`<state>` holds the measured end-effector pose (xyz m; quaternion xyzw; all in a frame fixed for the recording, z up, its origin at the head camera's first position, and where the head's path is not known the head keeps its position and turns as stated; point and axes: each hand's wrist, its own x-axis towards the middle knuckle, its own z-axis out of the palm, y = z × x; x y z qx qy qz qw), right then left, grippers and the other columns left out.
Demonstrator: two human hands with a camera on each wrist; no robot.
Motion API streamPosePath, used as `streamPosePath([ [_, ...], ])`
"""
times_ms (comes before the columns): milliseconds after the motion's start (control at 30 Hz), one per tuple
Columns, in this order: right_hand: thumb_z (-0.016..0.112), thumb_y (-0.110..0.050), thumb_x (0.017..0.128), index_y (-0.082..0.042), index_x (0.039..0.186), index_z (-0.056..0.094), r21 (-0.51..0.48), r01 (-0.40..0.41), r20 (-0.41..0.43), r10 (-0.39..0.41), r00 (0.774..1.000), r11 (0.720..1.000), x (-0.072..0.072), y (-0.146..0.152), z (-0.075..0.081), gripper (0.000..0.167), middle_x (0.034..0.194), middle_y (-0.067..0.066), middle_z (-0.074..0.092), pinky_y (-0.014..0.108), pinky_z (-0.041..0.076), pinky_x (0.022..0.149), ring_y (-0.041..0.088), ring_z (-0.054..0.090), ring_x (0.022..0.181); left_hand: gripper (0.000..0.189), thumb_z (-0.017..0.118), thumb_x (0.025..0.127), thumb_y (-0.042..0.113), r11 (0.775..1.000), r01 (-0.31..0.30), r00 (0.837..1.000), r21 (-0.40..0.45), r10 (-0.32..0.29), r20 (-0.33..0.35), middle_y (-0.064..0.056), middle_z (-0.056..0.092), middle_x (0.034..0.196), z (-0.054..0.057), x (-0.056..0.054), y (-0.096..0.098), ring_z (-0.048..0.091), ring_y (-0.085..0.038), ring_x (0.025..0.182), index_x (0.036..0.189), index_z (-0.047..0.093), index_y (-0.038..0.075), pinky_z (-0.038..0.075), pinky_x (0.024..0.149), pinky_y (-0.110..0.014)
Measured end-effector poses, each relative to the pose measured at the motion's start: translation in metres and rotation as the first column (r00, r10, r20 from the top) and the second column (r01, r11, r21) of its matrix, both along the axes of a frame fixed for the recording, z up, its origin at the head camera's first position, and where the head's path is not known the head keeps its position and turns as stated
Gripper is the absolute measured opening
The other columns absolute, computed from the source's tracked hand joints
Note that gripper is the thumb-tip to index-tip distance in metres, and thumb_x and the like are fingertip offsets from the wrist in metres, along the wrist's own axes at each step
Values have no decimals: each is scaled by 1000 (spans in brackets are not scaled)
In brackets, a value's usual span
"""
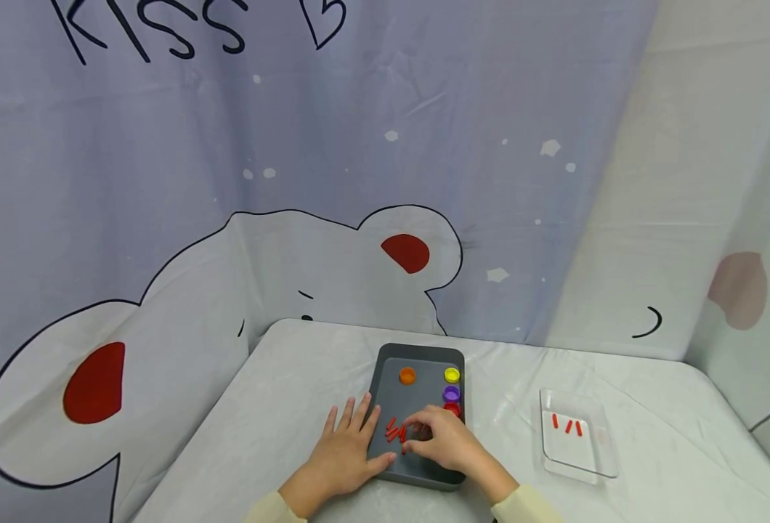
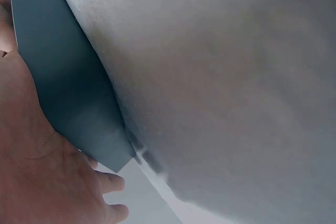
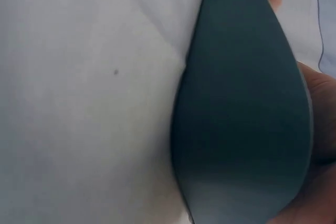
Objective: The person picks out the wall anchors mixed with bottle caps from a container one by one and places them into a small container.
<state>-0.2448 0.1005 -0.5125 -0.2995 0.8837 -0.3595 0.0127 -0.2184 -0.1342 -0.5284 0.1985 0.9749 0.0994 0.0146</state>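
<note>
Dark grey tray [image 1: 401,403] sits flat on the white cloth [image 1: 280,407], long side running away from the person. Left hand [image 1: 346,452]: released, fingers straight and spread along the tray's left edge, thumb over the near left part. Nothing grasped; looks like a brace so the light tray doesn't slide.

Loose red sticks [image 1: 391,434] lie in a small heap in the tray's near half, between the two hands. Probably kept there for short reach. Right hand [image 1: 447,437] comes in over the near right side, fingers and thumb bent at the heap's right edge, a precision-type pose that suits such thin parts. Can't tell whether a stick is pinched; wrist views show mostly tray wall.

Orange cup [image 1: 407,375] stands alone toward the far left. Yellow cup [image 1: 452,375], purple cup [image 1: 451,394] and red cup [image 1: 452,409] line the right wall, likely to leave the middle free. Clear box [image 1: 581,454] is off to the right, apart from the tray, three red sticks inside.
</note>
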Motion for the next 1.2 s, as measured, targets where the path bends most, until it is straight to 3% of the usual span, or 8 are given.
streamPosePath([
  [233, 86, -26, 81, -10, 105, 78, 129, 35, -7, -35, 999, 991, -3, -4, -7, 30, 88, -7, 63, 26, 51, 72, 3, 55, 78, 90, 43, 95, 74, 1000, 9, 1000, -13, -9, -21, -13, 18, 169, -4, -1, 0, 18, -42, 153, 158, 37, 11, 14, 118, -66],
  [533, 89, -32, 77, -13, 102, 78, 222, 64, -42, -56, 998, 973, -3, -8, -5, 33, 89, -8, 64, 28, 52, 73, 3, 56, 79, 92, 40, 95, 75, 999, 32, 999, 15, -32, -16, -16, 19, 168, 4, 3, 0, 20, -46, 151, 157, 38, 7, 14, 116, -68],
  [800, 90, -36, 75, -17, 98, 78, 264, 86, -50, -76, 996, 961, -3, -10, -8, 32, 87, -11, 60, 29, 52, 72, 4, 54, 76, 91, 41, 95, 75, 1000, 20, 999, -2, -20, -27, -13, 18, 169, -1, 2, 0, 20, -43, 152, 158, 37, 10, 14, 118, -66],
  [1200, 91, -44, 70, -18, 93, 74, 294, 118, -67, -103, 992, 948, -2, -14, -8, 38, 82, -10, 53, 28, 47, 66, 5, 48, 71, 88, 47, 96, 70, 1000, 24, 1000, 20, -24, -9, -17, 19, 168, 4, 3, -1, 20, -46, 151, 157, 38, 6, 13, 117, -67],
])
